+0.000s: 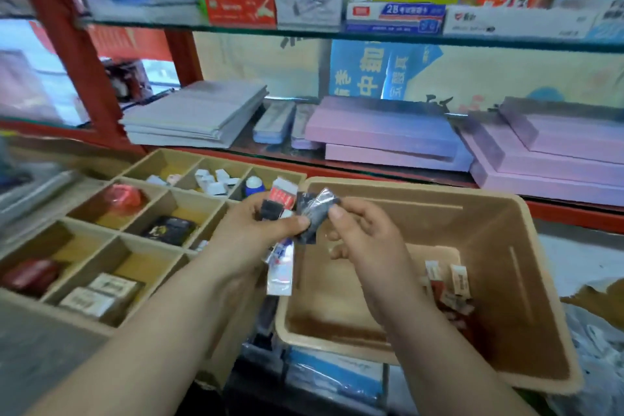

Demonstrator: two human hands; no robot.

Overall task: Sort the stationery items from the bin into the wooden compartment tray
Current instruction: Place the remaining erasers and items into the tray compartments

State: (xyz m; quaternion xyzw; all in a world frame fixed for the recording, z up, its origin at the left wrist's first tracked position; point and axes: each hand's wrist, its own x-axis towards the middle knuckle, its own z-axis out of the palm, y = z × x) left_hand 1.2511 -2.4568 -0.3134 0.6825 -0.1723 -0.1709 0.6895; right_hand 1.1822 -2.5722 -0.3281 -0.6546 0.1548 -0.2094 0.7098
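Black packet (pixel 312 213), crumpled and blurred, is pinched between left hand (pixel 256 230) and right hand (pixel 364 230) over the bin's (pixel 526 246) left edge, beside the tray (pixel 111 176). Left fingers also clutch other packs (pixel 282 263), half hidden. Right forearm covers some small items (pixel 449 284) in the bin.

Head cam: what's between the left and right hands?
A dark plastic-wrapped packet, pinched by the left hand and the right hand near the bin's left rim, in the head view.

There are one left hand (pixel 256 230), one right hand (pixel 364 233), one dark packet (pixel 312 213), one bin (pixel 489 263) at 4 o'clock, one wooden tray (pixel 50 311) at 9 o'clock, two white boxes (pixel 86 302).
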